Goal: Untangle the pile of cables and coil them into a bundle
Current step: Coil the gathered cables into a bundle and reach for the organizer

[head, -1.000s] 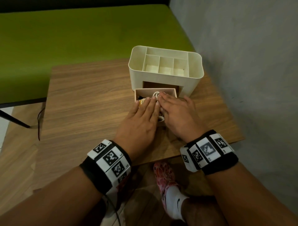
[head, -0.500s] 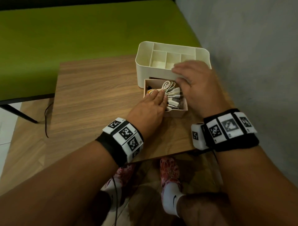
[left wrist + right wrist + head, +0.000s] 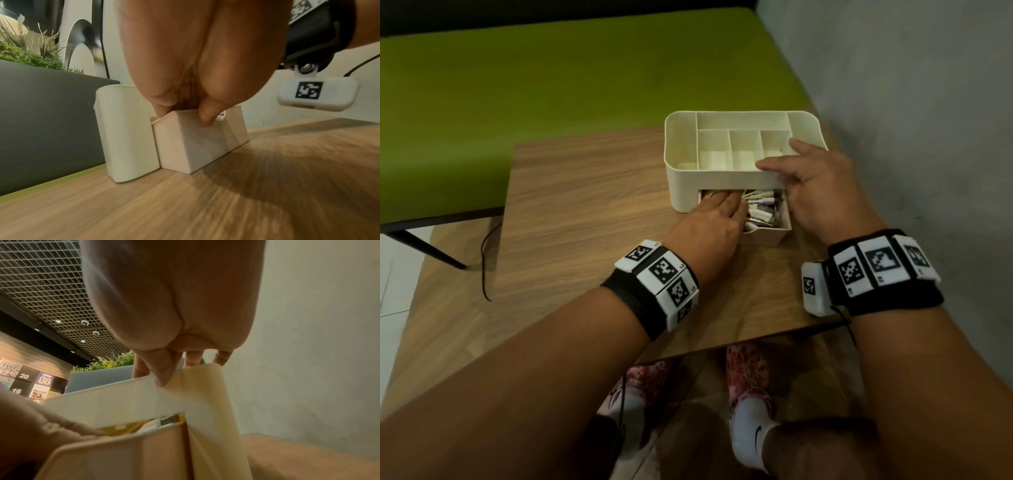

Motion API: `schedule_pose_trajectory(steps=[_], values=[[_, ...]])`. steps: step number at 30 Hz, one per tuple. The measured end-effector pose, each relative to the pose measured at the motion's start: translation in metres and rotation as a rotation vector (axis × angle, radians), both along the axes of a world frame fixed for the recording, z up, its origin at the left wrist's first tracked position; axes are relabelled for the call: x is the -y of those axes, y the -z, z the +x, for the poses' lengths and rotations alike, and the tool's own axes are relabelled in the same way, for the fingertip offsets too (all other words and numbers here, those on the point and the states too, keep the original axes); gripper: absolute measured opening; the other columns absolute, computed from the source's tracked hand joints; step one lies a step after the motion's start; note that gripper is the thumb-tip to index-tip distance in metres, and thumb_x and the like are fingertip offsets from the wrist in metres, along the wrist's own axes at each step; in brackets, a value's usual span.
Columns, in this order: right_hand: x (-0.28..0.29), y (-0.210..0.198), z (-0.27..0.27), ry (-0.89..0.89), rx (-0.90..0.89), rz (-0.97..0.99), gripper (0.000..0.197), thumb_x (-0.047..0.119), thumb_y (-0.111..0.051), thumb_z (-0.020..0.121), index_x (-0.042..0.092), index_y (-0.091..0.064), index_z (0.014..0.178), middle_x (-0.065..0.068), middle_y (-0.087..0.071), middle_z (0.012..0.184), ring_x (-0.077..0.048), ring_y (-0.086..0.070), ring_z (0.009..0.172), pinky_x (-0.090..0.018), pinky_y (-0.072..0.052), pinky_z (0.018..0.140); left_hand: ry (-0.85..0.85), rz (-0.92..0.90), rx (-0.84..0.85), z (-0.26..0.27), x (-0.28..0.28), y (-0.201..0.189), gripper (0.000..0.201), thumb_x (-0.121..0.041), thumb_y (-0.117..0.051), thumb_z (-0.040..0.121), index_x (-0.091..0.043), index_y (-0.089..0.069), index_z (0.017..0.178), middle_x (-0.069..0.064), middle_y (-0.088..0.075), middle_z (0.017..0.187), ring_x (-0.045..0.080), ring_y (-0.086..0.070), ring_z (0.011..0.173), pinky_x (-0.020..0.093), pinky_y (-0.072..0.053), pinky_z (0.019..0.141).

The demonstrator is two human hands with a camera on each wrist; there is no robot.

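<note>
A tangle of white cables (image 3: 762,210) with several plugs lies in the pulled-out drawer (image 3: 768,236) of a cream organizer box (image 3: 681,171). My left hand (image 3: 717,219) reaches into the drawer, its fingers laid flat on the cables. In the left wrist view its thumb (image 3: 205,116) touches the top of the drawer (image 3: 191,142) front. My right hand (image 3: 804,171) rests spread on the organizer's front right corner. The right wrist view shows its thumb (image 3: 162,378) on the organizer (image 3: 205,402) rim, the fingers over the top. Cables (image 3: 144,426) show in the gap.
The organizer stands at the back right of a small wooden table (image 3: 585,205). A grey wall (image 3: 911,102) runs close along the right. A green bench top (image 3: 551,85) lies behind and to the left. My feet show under the table's near edge.
My right hand left the drawer and moved up onto the organizer's top. The drawer has slid partly back in, with my left hand's fingers still on the cables.
</note>
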State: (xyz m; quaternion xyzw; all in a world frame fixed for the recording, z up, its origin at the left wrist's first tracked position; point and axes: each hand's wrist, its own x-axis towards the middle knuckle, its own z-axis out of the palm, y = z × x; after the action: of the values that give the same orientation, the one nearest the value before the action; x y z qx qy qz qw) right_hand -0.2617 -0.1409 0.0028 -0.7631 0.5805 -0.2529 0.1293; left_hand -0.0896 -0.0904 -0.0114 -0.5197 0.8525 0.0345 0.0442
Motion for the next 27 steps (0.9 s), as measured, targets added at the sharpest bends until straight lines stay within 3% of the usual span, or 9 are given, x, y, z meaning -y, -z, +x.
schedule_pose_trajectory(steps=[5,9,13,15,17,19,23,27], values=[[-0.016,-0.004,-0.002,0.009,-0.049,0.030,0.045,0.008,-0.057,0.094,0.043,-0.067,0.120,-0.006,-0.048,0.148,-0.027,-0.034,0.139,-0.036,-0.024,0.114,-0.015,-0.008,0.012,-0.002,-0.001,0.006,0.053,-0.017,-0.030,0.105,-0.004,-0.016,0.155,0.016,-0.026,0.159,0.031,-0.024,0.147,0.040,-0.015,0.122],[-0.019,-0.001,0.000,-0.051,-0.096,-0.025,0.039,0.022,-0.064,0.092,0.037,-0.064,0.128,-0.001,-0.056,0.142,-0.020,-0.035,0.142,-0.042,-0.021,0.112,0.001,-0.040,0.025,0.000,-0.002,0.009,0.054,-0.020,-0.027,0.103,-0.003,-0.018,0.154,0.017,-0.029,0.158,0.032,-0.026,0.146,0.043,-0.017,0.122],[-0.028,0.006,-0.004,-0.070,-0.247,0.051,0.065,0.045,-0.067,0.088,0.045,-0.039,0.146,0.003,-0.032,0.159,-0.020,-0.018,0.150,-0.050,-0.008,0.119,-0.038,-0.074,0.026,0.002,-0.010,0.011,0.064,-0.028,-0.010,0.095,-0.005,-0.032,0.150,0.014,-0.043,0.150,0.032,-0.039,0.138,0.045,-0.030,0.113],[-0.031,0.011,-0.004,-0.055,-0.253,0.050,0.065,0.045,-0.066,0.088,0.047,-0.036,0.146,0.004,-0.037,0.155,-0.021,-0.024,0.146,-0.055,-0.015,0.118,-0.086,-0.130,0.009,0.000,-0.016,0.015,0.058,-0.030,-0.018,0.098,-0.007,-0.036,0.149,0.012,-0.045,0.148,0.033,-0.042,0.132,0.046,-0.034,0.105],[-0.029,0.011,-0.004,-0.065,-0.235,0.044,0.060,0.043,-0.065,0.090,0.047,-0.040,0.144,0.004,-0.049,0.141,-0.023,-0.037,0.133,-0.054,-0.028,0.112,-0.110,-0.114,0.015,-0.005,-0.019,0.018,0.055,-0.031,-0.026,0.103,-0.007,-0.024,0.153,0.012,-0.034,0.154,0.034,-0.035,0.133,0.045,-0.030,0.105],[-0.025,0.007,-0.002,-0.065,-0.237,0.067,0.054,0.044,-0.060,0.093,0.047,-0.041,0.143,0.006,-0.053,0.124,-0.022,-0.042,0.116,-0.049,-0.035,0.104,-0.118,-0.093,0.050,-0.008,-0.021,0.015,0.057,-0.031,-0.023,0.104,-0.006,-0.015,0.155,0.014,-0.026,0.158,0.036,-0.032,0.133,0.044,-0.029,0.105],[-0.020,0.001,0.002,-0.041,-0.262,0.118,0.044,0.045,-0.047,0.099,0.050,-0.040,0.142,0.009,-0.051,0.118,-0.020,-0.040,0.111,-0.044,-0.033,0.099,-0.080,-0.097,0.071,-0.005,-0.018,0.002,0.066,-0.030,-0.002,0.095,-0.005,-0.019,0.154,0.013,-0.034,0.154,0.031,-0.037,0.126,0.040,-0.037,0.100],[-0.019,-0.001,0.006,-0.032,-0.264,0.136,0.041,0.043,-0.041,0.102,0.052,-0.038,0.141,0.011,-0.050,0.118,-0.019,-0.039,0.113,-0.043,-0.029,0.096,-0.006,-0.015,0.056,0.001,-0.013,-0.009,0.057,-0.025,-0.030,0.103,-0.006,-0.017,0.155,0.013,-0.027,0.159,0.032,-0.042,0.130,0.041,-0.040,0.104]])
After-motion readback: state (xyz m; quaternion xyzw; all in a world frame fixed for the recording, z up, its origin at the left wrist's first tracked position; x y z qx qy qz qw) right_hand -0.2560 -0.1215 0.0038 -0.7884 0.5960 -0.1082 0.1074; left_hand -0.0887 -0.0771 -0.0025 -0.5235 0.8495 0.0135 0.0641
